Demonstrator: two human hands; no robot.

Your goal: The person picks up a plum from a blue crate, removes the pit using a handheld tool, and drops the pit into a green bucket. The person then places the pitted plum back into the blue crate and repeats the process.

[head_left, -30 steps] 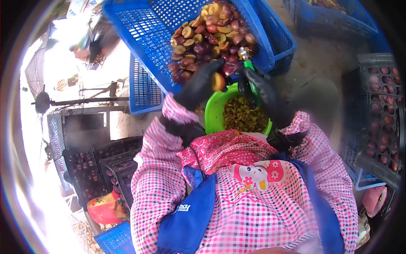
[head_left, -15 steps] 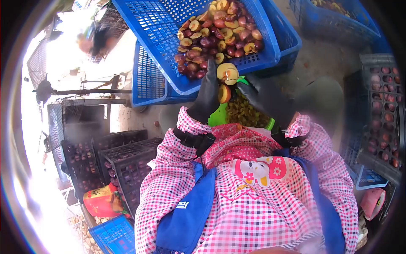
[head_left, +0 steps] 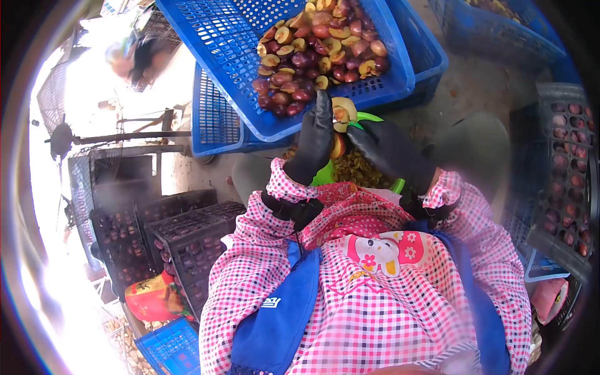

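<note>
1. I have the left hand (head_left: 314, 134) upright at the near edge of the blue crate (head_left: 220, 59), its black-gloved fingers pointing to the far side, the grip closed around cut fruit.
2. The upper fruit half (head_left: 343, 111) lies just right of those fingertips, its pale cut face showing, in the space between my two hands.
3. The lower fruit half (head_left: 338, 145) sits below it, against the right side of the left grip; the glove hides part of it.
4. My right hand (head_left: 382, 142), also black-gloved, comes in from the right, its grip clamped on a green tool (head_left: 355, 125). Only a little green shows at the fingertips, beside the upper fruit half; I can't tell whether tool and fruit touch.
5. Below both hands, on the near side, I see a green basin (head_left: 323, 176) holding small yellow-green pieces (head_left: 357, 170), partly covered by the right hand.
6. On the far side, cut fruit (head_left: 300, 60) is heaped in the right part of the blue crate.
7. Black crates (head_left: 190, 240) of dark fruit stand at left, near a red bag (head_left: 152, 299); a black tray (head_left: 570, 172) of whole fruit stands at far right.
</note>
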